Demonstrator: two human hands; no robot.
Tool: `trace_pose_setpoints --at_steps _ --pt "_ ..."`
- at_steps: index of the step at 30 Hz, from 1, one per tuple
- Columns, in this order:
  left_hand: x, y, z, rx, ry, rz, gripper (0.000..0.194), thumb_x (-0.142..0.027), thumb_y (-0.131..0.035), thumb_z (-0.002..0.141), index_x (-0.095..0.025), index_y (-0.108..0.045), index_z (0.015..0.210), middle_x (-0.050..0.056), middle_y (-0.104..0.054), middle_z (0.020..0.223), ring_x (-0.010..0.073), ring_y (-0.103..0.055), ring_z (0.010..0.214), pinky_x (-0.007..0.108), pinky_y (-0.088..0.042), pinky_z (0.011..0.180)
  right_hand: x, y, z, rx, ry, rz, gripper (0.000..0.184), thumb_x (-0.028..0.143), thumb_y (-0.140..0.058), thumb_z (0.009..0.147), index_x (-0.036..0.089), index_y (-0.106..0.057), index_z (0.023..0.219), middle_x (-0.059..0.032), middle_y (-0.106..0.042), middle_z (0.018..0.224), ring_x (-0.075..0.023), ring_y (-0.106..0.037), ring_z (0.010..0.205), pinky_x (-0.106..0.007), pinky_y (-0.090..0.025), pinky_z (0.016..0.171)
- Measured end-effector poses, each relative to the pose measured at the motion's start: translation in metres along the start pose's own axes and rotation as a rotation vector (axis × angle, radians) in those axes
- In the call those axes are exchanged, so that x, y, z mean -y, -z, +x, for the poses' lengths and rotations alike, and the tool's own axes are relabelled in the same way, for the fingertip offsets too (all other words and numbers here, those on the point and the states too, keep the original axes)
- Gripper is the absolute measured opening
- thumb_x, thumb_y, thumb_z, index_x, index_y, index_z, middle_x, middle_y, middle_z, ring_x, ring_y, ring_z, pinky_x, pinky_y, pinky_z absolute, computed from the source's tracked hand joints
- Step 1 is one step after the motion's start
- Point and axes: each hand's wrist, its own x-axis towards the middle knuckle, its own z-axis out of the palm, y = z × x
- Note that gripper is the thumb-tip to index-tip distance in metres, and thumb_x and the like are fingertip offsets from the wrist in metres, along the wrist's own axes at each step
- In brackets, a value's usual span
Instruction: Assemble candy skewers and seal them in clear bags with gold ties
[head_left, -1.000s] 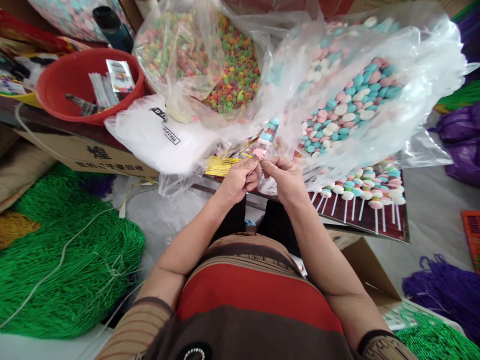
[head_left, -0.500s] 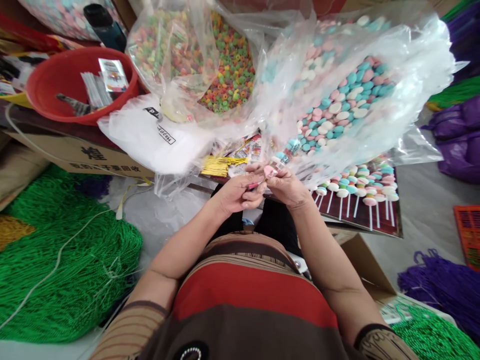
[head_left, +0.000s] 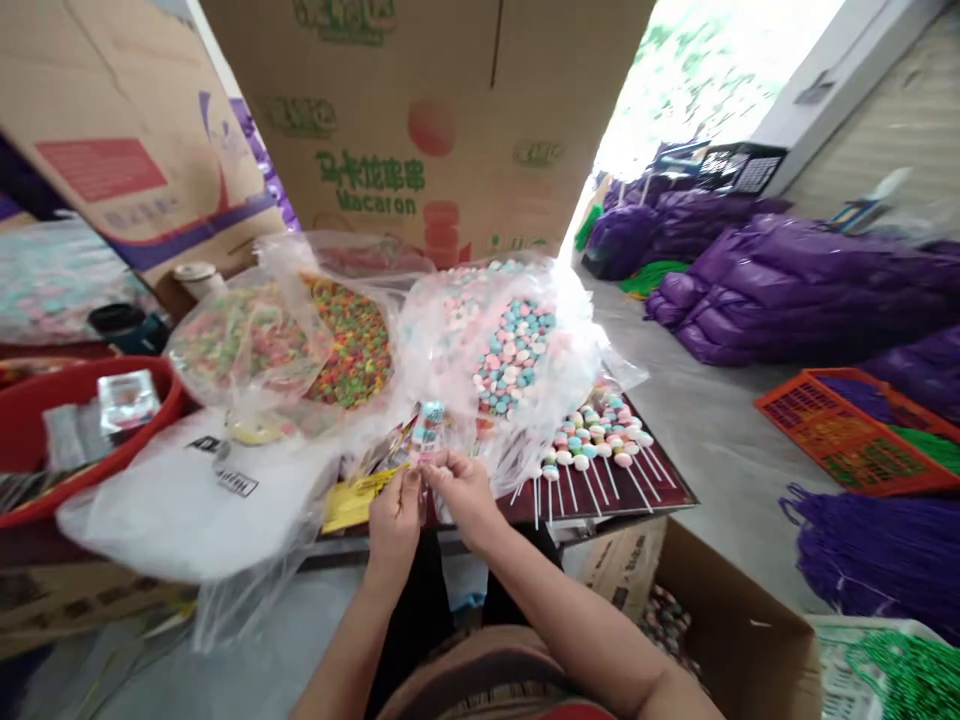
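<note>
Close together at the table's front edge, my hands pinch the lower end of a small clear candy bag with blue print (head_left: 428, 425), which stands up above the fingers. My left hand (head_left: 396, 515) is closed at its gathered neck; whether a tie is also in those fingers cannot be made out. My right hand (head_left: 461, 495) is closed on the same neck from the other side. Just left of them lies a bundle of yellow ties (head_left: 349, 503). To the right, candy lollipops (head_left: 592, 435) lie in rows, their white sticks over the table edge.
Big clear bags of ring candies (head_left: 352, 345) and pastel candies (head_left: 517, 350) stand behind my hands. A white plastic bag (head_left: 187, 520) and a red basin (head_left: 161, 430) are at left. An open carton (head_left: 735, 600) sits below right; an orange crate (head_left: 847, 440) lies beyond.
The camera view has tilted up, bringing the Macaron carton and the doorway into sight. The small candy bag now points more upright above my hands, which still hold it.
</note>
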Motion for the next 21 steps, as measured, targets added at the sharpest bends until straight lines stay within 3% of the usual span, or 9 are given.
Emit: trace_pose_setpoints --at_steps 2,5,7,10,13,15,17,19,21 --pt "0.004 0.003 0.003 -0.049 -0.097 0.158 0.042 -0.057 -0.05 0.092 -0.022 -0.054 0.068 -0.003 -0.049 0.054 0.0139 -0.047 0.051 0.028 -0.036 0.053 0.005 -0.001 0.0 -0.022 0.073 -0.055 0.027 0.047 -0.073 0.081 0.021 -0.067 0.073 0.0006 -0.066 0.073 -0.0159 -0.06 0.073 -0.029 -0.05 0.077" --pt "0.005 0.005 0.006 -0.027 -0.105 0.226 0.041 -0.056 -0.045 0.095 -0.022 -0.062 0.082 0.0 -0.061 0.064 0.0186 -0.057 0.061 0.031 -0.043 0.061 0.018 0.001 -0.003 -0.021 0.192 -0.177 0.022 0.039 -0.066 0.085 0.021 -0.066 0.073 0.0006 -0.065 0.075 -0.0152 -0.059 0.075 -0.028 -0.048 0.079" --pt "0.0 0.007 0.009 0.02 -0.095 0.127 0.044 -0.06 -0.05 0.093 -0.021 -0.066 0.106 0.007 -0.074 0.092 0.0234 -0.068 0.086 0.036 -0.052 0.078 0.026 0.003 -0.006 -0.004 0.26 -0.256 0.019 0.033 -0.062 0.087 0.02 -0.065 0.073 0.0008 -0.063 0.074 -0.0143 -0.057 0.074 -0.027 -0.047 0.077" --pt "-0.017 0.015 0.014 0.135 -0.019 -0.205 0.061 -0.062 -0.065 0.085 -0.025 -0.062 0.133 0.01 -0.073 0.124 0.0256 -0.067 0.116 0.038 -0.051 0.103 0.029 0.004 -0.011 0.062 0.293 -0.292 0.017 0.029 -0.058 0.088 0.02 -0.065 0.076 0.0027 -0.059 0.069 -0.0118 -0.052 0.066 -0.025 -0.044 0.068" --pt "-0.043 0.033 0.011 0.279 0.02 -0.436 0.055 -0.065 -0.064 0.085 -0.03 -0.071 0.127 0.007 -0.078 0.108 0.0272 -0.07 0.107 0.044 -0.053 0.103 0.026 0.004 -0.012 0.126 0.257 -0.32 0.012 0.023 -0.058 0.085 0.02 -0.063 0.074 0.0047 -0.056 0.063 -0.0101 -0.048 0.06 -0.023 -0.039 0.061" --pt "-0.056 0.047 0.003 0.386 -0.097 -0.442 0.056 -0.073 -0.051 0.089 -0.028 -0.083 0.096 0.008 -0.077 0.085 0.029 -0.07 0.094 0.048 -0.051 0.105 0.026 0.006 -0.009 0.119 0.233 -0.363 0.01 0.02 -0.06 0.081 0.02 -0.062 0.072 0.0046 -0.057 0.062 -0.0102 -0.049 0.06 -0.023 -0.038 0.06" --pt "-0.063 0.054 -0.009 0.502 -0.199 -0.407 0.067 -0.077 -0.045 0.09 -0.026 -0.081 0.065 0.009 -0.069 0.06 0.0271 -0.067 0.073 0.049 -0.05 0.103 0.034 0.01 -0.004 0.079 0.233 -0.377 0.009 0.018 -0.06 0.079 0.02 -0.062 0.07 0.0037 -0.06 0.064 -0.0108 -0.051 0.061 -0.024 -0.04 0.061" --pt "-0.064 0.052 -0.017 0.626 -0.244 -0.3 0.067 -0.075 -0.046 0.091 -0.025 -0.082 0.064 0.009 -0.064 0.052 0.0242 -0.06 0.061 0.046 -0.052 0.09 0.048 0.014 0.001 0.034 0.25 -0.355 0.01 0.019 -0.058 0.079 0.02 -0.062 0.07 0.0029 -0.062 0.065 -0.0111 -0.053 0.062 -0.024 -0.041 0.061" --pt "-0.062 0.044 -0.019 0.65 -0.158 -0.187 0.066 -0.076 -0.047 0.09 -0.023 -0.085 0.079 0.009 -0.067 0.056 0.0222 -0.059 0.06 0.04 -0.052 0.076 0.064 0.017 0.003 0.002 0.286 -0.325 0.011 0.021 -0.058 0.079 0.02 -0.062 0.069 0.0028 -0.061 0.064 -0.0109 -0.052 0.06 -0.024 -0.04 0.06"
